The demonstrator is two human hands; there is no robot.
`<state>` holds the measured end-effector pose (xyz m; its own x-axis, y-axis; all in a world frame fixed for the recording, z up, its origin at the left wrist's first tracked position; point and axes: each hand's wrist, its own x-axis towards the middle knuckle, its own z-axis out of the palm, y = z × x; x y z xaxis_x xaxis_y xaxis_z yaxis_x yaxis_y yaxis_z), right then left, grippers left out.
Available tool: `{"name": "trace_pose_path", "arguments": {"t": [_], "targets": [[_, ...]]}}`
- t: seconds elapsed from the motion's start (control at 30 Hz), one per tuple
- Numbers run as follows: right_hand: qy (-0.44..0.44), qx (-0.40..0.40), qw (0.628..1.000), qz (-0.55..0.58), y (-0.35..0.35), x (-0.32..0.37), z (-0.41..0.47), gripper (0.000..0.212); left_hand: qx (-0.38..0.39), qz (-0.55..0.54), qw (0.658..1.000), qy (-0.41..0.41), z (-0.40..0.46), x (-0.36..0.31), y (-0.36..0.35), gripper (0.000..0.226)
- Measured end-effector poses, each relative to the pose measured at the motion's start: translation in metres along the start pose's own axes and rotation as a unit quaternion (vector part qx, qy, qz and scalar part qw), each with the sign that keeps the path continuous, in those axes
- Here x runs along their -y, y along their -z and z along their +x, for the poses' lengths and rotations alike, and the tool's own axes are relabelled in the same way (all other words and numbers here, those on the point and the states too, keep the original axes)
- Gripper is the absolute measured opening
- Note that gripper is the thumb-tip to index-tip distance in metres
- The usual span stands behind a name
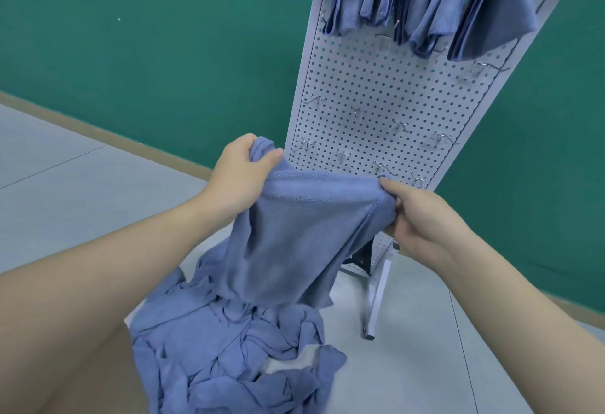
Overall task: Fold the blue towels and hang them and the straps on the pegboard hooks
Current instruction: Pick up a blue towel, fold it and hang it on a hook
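Note:
A blue towel [294, 236] hangs stretched between both hands in front of the white pegboard [370, 86]. My left hand [242, 177] grips its upper left corner, thumb over the cloth. My right hand [422, 217] pinches the upper right corner. The towel's lower end droops onto a heap of loose blue towels [229, 358] on the floor. Several folded blue towels [425, 0] hang from hooks along the top of the pegboard. Bare metal hooks [357, 112] stick out lower on the board. No strap is visible.
The pegboard stands on a white metal foot [373, 308] on a pale grey tiled floor [82, 191]. A green wall [163, 36] with a tan skirting runs behind it. A white patch [294, 361] shows within the heap.

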<state>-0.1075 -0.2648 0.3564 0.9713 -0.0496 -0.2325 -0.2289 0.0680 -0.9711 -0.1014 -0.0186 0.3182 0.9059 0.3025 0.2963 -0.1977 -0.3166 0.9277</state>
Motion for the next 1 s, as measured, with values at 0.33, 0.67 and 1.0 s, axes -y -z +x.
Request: {"name": "trace_pose_path", "arguments": {"t": [0.33, 0.67, 1.0], "targets": [[0.071, 0.002, 0.991, -0.114, 0.009, -0.004, 0.001, 0.017, -0.031, 0.002, 0.999, 0.020, 0.006, 0.011, 0.007, 0.043], [0.152, -0.134, 0.898, -0.390, 0.042, -0.016, 0.028, 0.036, -0.014, 0.024, 0.998, 0.054, 0.009, 0.018, 0.007, 0.051], [-0.050, -0.024, 0.998, 0.009, 0.041, -0.004, 0.027, 0.034, 0.002, -0.117, 0.986, 0.119, 0.016, 0.020, 0.013, 0.047]]}}
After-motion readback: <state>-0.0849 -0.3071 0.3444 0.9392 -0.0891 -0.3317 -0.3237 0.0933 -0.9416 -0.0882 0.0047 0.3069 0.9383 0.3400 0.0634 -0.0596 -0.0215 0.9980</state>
